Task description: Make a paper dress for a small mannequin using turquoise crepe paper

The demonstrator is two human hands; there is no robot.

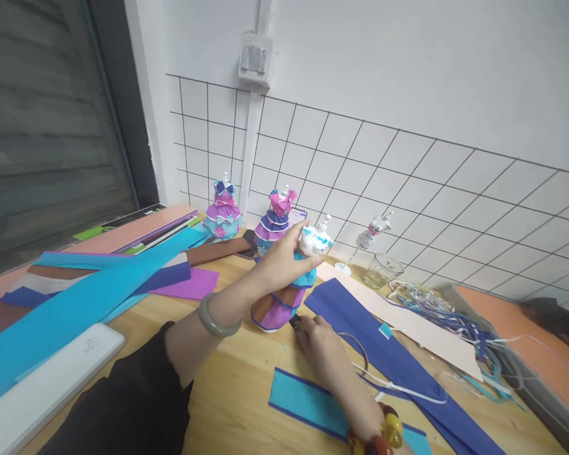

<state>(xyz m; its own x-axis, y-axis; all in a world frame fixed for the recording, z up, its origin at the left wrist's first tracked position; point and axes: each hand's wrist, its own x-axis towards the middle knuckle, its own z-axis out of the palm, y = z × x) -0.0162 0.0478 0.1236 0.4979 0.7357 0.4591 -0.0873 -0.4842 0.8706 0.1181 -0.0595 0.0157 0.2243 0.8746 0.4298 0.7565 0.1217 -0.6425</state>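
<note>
Currently, the upper part of a paper-dress figurine is being gripped by the closed fingers of the left hand; the figurine is being kept upright on the wooden table. Its skirt hem is being touched by the right hand, fingertips bunched on a small dark item; whether it is being pinched cannot be told. Blue paper strips are lying just beside; two finished figurines are standing behind, by the wire grid.

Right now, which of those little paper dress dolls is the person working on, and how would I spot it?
Along the wire grid on the white wall stand small dress dolls. The worked-on dress doll is nearest the viewer, gripped at its top by the left hand. Only its skirt mixes brown, purple and turquoise.
</note>
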